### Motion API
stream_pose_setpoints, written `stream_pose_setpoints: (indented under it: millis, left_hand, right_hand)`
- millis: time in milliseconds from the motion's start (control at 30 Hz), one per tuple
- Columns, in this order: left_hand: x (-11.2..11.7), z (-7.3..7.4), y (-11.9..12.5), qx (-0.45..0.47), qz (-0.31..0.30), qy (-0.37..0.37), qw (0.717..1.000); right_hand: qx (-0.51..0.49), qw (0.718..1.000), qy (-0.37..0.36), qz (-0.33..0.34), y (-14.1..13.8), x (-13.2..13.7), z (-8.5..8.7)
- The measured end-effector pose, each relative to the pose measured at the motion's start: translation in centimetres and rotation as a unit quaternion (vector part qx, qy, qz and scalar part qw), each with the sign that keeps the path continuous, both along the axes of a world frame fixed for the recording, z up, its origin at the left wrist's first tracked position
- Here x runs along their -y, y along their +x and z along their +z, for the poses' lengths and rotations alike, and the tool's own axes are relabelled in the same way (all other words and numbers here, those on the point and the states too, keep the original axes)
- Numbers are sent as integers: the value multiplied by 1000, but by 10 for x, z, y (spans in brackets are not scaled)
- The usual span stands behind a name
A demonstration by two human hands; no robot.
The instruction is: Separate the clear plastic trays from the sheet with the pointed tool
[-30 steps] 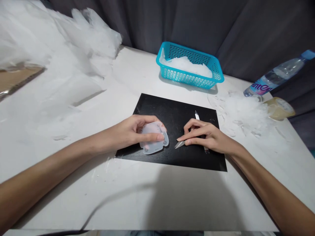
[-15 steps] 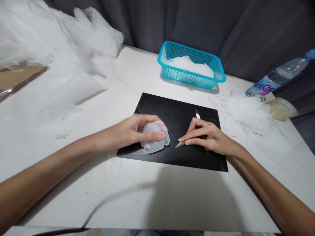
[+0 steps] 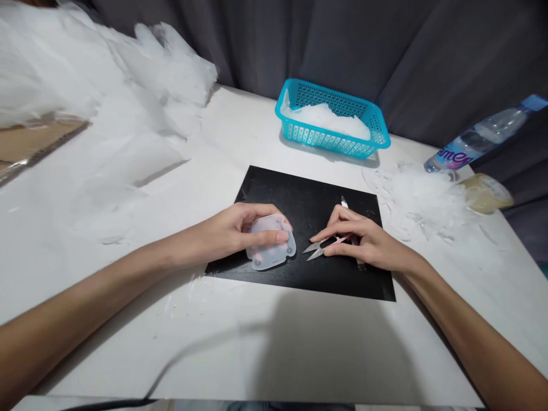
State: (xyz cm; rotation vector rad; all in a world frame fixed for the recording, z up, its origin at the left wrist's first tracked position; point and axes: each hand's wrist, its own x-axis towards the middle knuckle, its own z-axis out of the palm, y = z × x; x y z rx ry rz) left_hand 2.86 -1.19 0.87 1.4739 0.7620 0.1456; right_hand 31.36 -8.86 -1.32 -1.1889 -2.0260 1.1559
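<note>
Centrally, L hand (image 3: 240,231) grips a plastic cover (image 3: 272,251) w/ curled fingers at the black mat's (image 3: 299,194) front-left corner; R hand (image 3: 363,242) pinches snips (image 3: 315,249) (blades apart) just beside it, near the mat's front edge.

**Snips spring open in the right hand**

A second ago, and again half a second ago, the snips (image 3: 319,248) showed a single closed point sticking out to the left of the right hand (image 3: 363,242). Now the two blades have parted into a narrow V. Both tips lie low over the black mat (image 3: 299,194) and aim left at the clear plastic piece (image 3: 272,248) in the left hand (image 3: 240,231).

The grip on the snips has loosened with this. The forefinger and thumb, pressed close together before, now sit a little apart. A pinkish stretch of the tool's arms shows between them where none showed earlier.
</note>
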Motion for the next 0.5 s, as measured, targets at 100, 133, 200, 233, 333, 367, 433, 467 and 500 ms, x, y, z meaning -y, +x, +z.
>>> stream_pose_setpoints:
  millis: [100,133,200,233,333,367,433,467,500]
  left_hand:
    - [0,0,0,-1,0,0,1000]
    - [0,0,1,-2,-1,0,1000]
    - [0,0,1,-3,-2,0,1000]
    - [0,-1,1,-4,-3,1,1000]
    - [-2,-2,0,-6,-4,6,1000]
    - [-2,-3,0,-7,-4,7,1000]
    - [-2,-3,-1,-9,-2,7,1000]
    - [-2,-3,-1,-10,-1,6,1000]
    - [-2,-2,-1,-12,0,5,1000]
  right_hand:
    - [-1,1000,1,2,0,0,0]
    - [-1,1000,2,3,0,0,0]
    - [1,1000,3,3,0,0,0]
    - [1,1000,4,4,0,0,0]
    - [-3,1000,7,4,-1,-1,0]
    - [-5,1000,7,4,-1,-1,0]
    - [-8,1000,4,2,-1,-1,0]
    - [-9,1000,3,0,-1,-1,0]
    - [-10,1000,2,-2,-1,-1,0]
